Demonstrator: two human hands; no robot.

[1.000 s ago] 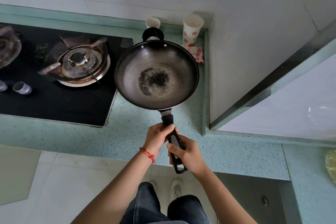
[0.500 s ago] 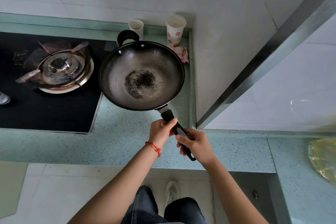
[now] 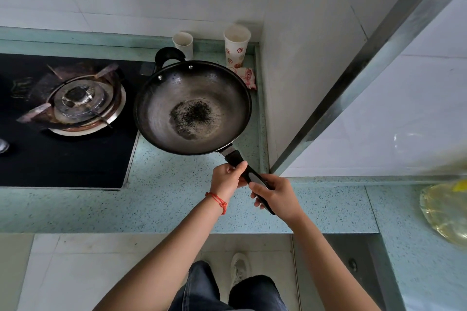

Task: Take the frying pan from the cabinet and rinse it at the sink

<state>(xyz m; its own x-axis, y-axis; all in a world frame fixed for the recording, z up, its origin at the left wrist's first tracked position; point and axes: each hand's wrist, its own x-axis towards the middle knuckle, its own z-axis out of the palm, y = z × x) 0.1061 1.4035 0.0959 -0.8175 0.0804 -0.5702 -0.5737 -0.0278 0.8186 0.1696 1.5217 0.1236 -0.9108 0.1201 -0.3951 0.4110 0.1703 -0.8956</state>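
frying pan [image 3: 193, 108] held level above counter [image 3: 164, 199], beside stove [image 3: 63, 121] | handle axis runs from bowl back-right toward body | left hand [image 3: 226, 180] closed nearer bowl, right hand [image 3: 274, 195] closed on handle end | sink not seen; carry judged pending

Scene is evenly lit by soft, diffuse daylight, with only faint shadows cast on the countertop [image 3: 177, 204]. A dull sheen is seen inside the frying pan [image 3: 193, 108], and pale glare on the glossy white panel [image 3: 404, 121] at right. Straight lines are bent by wide-angle distortion toward the edges; the plastic bag [image 3: 444, 212] at far right is smeared and soft.
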